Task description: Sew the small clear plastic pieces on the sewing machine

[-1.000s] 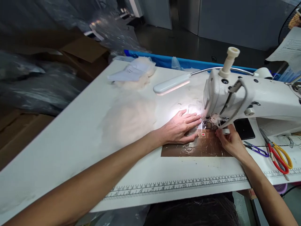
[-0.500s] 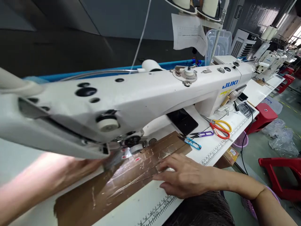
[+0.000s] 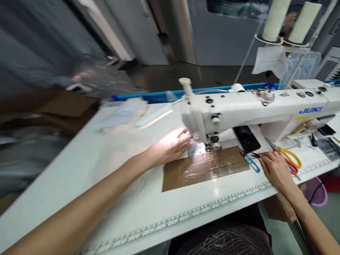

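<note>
My left hand (image 3: pixel 172 145) lies with fingers stretched out on pale, thin fabric (image 3: pixel 124 141), right beside the presser foot of the white sewing machine (image 3: pixel 255 106). The machine's lamp lights it brightly. My right hand (image 3: pixel 275 170) rests on the white table (image 3: pixel 148 212) at the right end of a brown taped patch (image 3: pixel 204 168). Its fingertips reach a pair of blue thread snips (image 3: pixel 251 163), and its fingers are loosely extended with nothing held. The whole view is smeared by motion.
Red and yellow scissors (image 3: pixel 290 161) lie just right of my right hand. A dark panel (image 3: pixel 245 138) sits under the machine arm. Two thread cones (image 3: pixel 289 21) stand behind it. A printed ruler (image 3: pixel 212 209) runs along the table's front edge. Cardboard boxes (image 3: pixel 61 106) stand at left.
The camera swung right, then back left. My right hand left the presser foot area and moved right to the thread snips. My left hand stays by the needle.
</note>
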`<move>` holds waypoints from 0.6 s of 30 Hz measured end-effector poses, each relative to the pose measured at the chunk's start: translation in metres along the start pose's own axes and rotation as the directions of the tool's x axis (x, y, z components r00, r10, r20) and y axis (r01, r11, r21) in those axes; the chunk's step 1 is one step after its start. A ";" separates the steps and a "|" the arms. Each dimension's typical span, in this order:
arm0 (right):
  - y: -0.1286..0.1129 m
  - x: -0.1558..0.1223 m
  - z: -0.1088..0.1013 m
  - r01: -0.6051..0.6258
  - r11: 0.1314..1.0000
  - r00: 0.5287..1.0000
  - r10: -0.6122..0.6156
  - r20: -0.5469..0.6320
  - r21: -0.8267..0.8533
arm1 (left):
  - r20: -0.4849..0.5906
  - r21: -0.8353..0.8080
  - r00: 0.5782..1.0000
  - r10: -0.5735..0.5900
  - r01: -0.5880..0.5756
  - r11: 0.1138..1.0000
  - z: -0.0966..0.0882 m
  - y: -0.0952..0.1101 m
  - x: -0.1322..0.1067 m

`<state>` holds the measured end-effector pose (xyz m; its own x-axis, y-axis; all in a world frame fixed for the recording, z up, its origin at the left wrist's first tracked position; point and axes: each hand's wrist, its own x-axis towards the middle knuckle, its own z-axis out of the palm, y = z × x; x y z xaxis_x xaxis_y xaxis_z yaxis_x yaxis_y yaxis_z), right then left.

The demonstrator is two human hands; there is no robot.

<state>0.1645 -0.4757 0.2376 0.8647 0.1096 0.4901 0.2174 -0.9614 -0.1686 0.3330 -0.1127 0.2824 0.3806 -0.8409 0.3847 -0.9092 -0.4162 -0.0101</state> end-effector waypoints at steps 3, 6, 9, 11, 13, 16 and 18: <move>-0.005 0.001 0.000 -0.041 0.980 0.983 0.075 -0.165 0.197 | 0.066 0.093 0.992 -0.106 0.100 0.991 -0.019 0.025 -0.021; -0.027 0.003 -0.004 -0.210 0.785 0.953 0.298 -0.058 0.583 | 0.030 0.119 0.996 -0.079 0.075 0.990 -0.024 0.051 -0.045; -0.056 0.010 -0.006 -0.372 0.536 0.920 0.321 0.224 0.758 | -0.039 0.099 0.999 -0.008 0.012 0.995 -0.013 0.075 -0.064; -0.074 0.019 -0.003 -0.409 0.528 0.912 0.255 0.321 0.744 | -0.083 0.055 0.995 0.046 -0.041 0.998 -0.002 0.088 -0.074; -0.088 0.030 0.002 -0.408 0.572 0.909 0.178 0.377 0.712 | -0.145 0.014 0.987 0.069 -0.068 0.998 0.010 0.096 -0.082; -0.099 0.044 0.013 -0.396 0.622 0.908 0.157 0.388 0.676 | -0.244 -0.033 0.970 0.022 -0.031 0.999 0.024 0.101 -0.090; -0.101 0.050 0.020 -0.392 0.667 0.910 0.183 0.371 0.633 | -0.280 -0.054 0.960 -0.012 -0.003 0.999 0.031 0.102 -0.095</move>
<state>0.1943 -0.3679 0.2623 0.9950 0.0180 0.0979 0.0927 -0.5247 -0.8462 0.2098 -0.0864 0.2160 0.3293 -0.7051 0.6280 -0.9182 -0.3942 0.0389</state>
